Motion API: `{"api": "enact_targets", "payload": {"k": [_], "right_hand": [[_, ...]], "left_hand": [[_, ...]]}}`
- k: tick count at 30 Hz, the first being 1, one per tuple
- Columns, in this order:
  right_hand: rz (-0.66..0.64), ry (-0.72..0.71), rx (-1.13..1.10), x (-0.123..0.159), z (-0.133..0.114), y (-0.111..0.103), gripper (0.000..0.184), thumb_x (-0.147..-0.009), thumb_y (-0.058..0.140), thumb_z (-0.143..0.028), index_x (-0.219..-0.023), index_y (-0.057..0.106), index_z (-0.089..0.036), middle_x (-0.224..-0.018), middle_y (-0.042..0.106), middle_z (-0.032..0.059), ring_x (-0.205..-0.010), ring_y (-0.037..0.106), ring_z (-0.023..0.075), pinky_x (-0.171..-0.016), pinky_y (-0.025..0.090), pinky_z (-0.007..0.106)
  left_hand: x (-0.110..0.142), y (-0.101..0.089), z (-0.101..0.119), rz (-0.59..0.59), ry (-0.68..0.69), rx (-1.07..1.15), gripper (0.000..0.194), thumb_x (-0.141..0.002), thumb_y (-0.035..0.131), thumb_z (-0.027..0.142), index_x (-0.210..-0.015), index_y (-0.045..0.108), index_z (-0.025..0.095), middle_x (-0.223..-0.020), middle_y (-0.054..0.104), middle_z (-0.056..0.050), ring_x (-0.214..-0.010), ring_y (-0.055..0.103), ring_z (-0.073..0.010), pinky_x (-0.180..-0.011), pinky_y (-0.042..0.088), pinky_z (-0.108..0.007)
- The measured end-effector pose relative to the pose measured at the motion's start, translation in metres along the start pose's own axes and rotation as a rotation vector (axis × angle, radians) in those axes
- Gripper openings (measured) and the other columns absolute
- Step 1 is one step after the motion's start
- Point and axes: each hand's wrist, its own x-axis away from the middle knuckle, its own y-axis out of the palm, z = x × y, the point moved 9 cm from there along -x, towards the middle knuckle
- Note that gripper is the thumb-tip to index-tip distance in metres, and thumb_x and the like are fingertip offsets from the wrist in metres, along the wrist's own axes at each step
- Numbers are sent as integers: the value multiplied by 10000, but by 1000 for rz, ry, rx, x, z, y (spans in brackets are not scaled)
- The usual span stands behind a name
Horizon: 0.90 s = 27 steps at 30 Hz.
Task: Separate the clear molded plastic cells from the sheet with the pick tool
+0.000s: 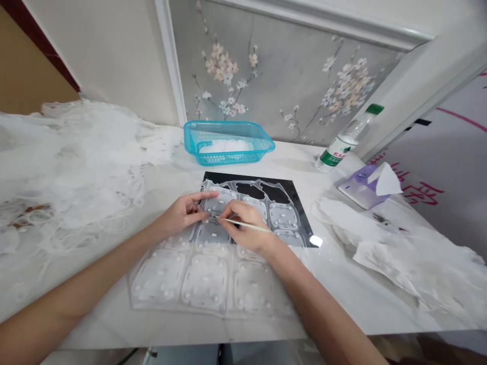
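A translucent, flexible-looking sheet point(205, 282) of rounded square pieces lies across the table, its far part over a black mat point(306, 230). Cut-out gaps at its far edge let the black show through. My left hand point(190, 210) rests on the sheet, with forefinger and thumb stretched apart on either side of one piece. A thin, pale stick-like tool point(247, 224) is pinched in my right hand point(243, 220), its tip at the sheet close to my left thumb. The tip itself is too small to make out.
A blue plastic basket point(228, 158) holding white pieces stands by the wall. Tangled white translucent scraps point(76, 167) heap up at left. To the right are a water bottle point(342, 144), a purple tissue pack point(361, 187) and more white sheets point(411, 263). The table's front edge runs below.
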Motion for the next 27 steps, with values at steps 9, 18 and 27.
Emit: {"api": "enact_targets", "payload": {"k": [9,18,27], "right_hand": [[-45,-7,32,-2,-2,0,95,-760,519,-123,-696,493,-188,-711,538,6,-658,539,115,-584,453,221],[-75,25,52,-3,-1,-3,109,-744,534,-112,-681,486,-187,-702,542,2,-655,541,118,-590,442,230],[-64,25,41,-3,-2,-7,103,-747,553,-115,-677,511,-179,-685,557,-4,-638,545,110,-576,435,216]], "left_hand": [[-1,0,1,7,-11,5,572,-724,629,238,-1250,497,58,-456,391,93,-434,325,-62,-424,229,-189],[0,0,1,13,-13,16,567,-728,637,240,-1247,495,63,-458,443,85,-446,398,-75,-444,289,-190],[-2,-1,-5,12,-26,37,579,-717,641,236,-1252,494,72,-575,576,35,-486,456,-75,-485,348,-185]]}}
